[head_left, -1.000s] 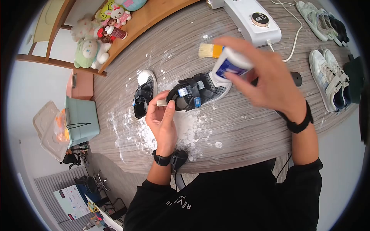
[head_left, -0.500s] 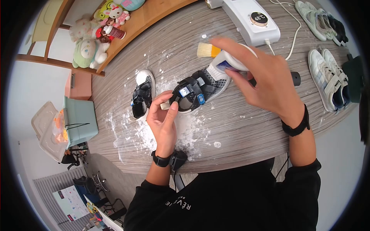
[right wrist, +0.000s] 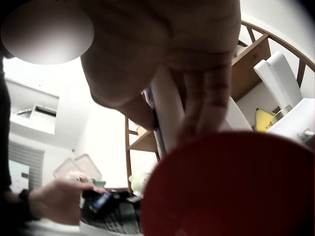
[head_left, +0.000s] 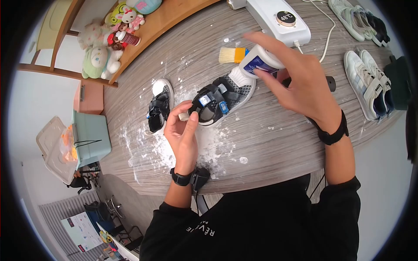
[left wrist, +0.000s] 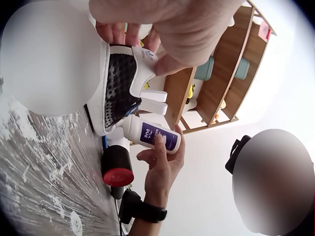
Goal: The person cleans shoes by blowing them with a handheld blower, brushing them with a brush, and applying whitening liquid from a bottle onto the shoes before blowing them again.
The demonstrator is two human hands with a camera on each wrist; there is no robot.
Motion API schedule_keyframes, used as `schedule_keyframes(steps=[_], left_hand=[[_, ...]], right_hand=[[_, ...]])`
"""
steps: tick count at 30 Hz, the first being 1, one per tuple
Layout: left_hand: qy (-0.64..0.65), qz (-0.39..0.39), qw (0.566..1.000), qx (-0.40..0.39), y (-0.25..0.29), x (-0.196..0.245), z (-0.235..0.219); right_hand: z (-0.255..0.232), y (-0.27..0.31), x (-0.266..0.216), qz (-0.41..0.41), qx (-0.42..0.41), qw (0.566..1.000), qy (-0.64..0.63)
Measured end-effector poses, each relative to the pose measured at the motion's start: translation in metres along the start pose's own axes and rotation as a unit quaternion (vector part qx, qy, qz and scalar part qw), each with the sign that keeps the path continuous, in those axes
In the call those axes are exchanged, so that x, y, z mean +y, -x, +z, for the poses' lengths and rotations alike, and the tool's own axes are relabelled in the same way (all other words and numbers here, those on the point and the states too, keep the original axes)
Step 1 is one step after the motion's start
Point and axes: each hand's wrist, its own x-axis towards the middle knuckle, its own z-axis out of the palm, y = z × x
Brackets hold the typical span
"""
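Observation:
My left hand point(head_left: 183, 135) pinches the heel of a grey-and-black mesh sneaker point(head_left: 237, 95) with dark straps and a white toe cap, at the middle of the table. In my right hand point(head_left: 307, 87) is a white bottle point(head_left: 261, 61) with a purple-blue label, gripped between thumb and fingers. It is tilted, with its neck end right at the shoe's toe. The left wrist view shows the bottle point(left wrist: 150, 135) beside the toe and the sneaker's white heel point(left wrist: 142, 69) between the fingers. A matching sneaker point(head_left: 161, 104) stands to the left.
White powder point(head_left: 209, 152) is scattered over the wooden table. A brush point(head_left: 233, 55) with an orange-yellow band lies behind the bottle. Behind the right hand stands a white device point(head_left: 278, 21) reading 48°C. White shoes point(head_left: 368, 85) sit at the right, and a black cylinder point(left wrist: 118, 160) has a red end.
The bottle in my right hand has rocked about the toe: its label turned away, then came back into view, and more of the white toe cap shows. The left hand keeps its hold.

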Motion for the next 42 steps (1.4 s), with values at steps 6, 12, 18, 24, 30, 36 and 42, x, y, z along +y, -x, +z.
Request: schedule_keyframes(steps=[6,12,18,24,30,36,42], left_hand=[[-0.014,0.01,1.0,0.004,0.0,-0.001,0.0],[-0.007,0.005,1.0,0.0,0.0,-0.001,0.002],[0.003,0.004,1.0,0.004,0.0,-0.002,0.0],[-0.004,0.01,1.0,0.0,0.0,-0.002,-0.001],[-0.001,0.006,1.0,0.0,-0.001,-0.004,-0.002],[0.003,0.007,1.0,-0.001,-0.001,-0.004,-0.002],[-0.004,0.008,1.0,0.002,0.0,-0.001,0.0]], right_hand=[[0.007,-0.003,0.001,-0.101,0.181,0.976,-0.072],[0.011,-0.003,0.002,-0.087,0.12,0.988,-0.045],[0.021,0.0,0.0,-0.077,0.127,0.988,-0.045],[0.023,0.002,0.001,-0.055,0.083,0.994,-0.043],[0.024,0.002,-0.003,-0.077,0.074,0.992,-0.065],[0.02,0.002,-0.004,-0.034,0.083,0.993,-0.08],[0.011,0.001,-0.005,-0.001,0.066,0.995,-0.077]])
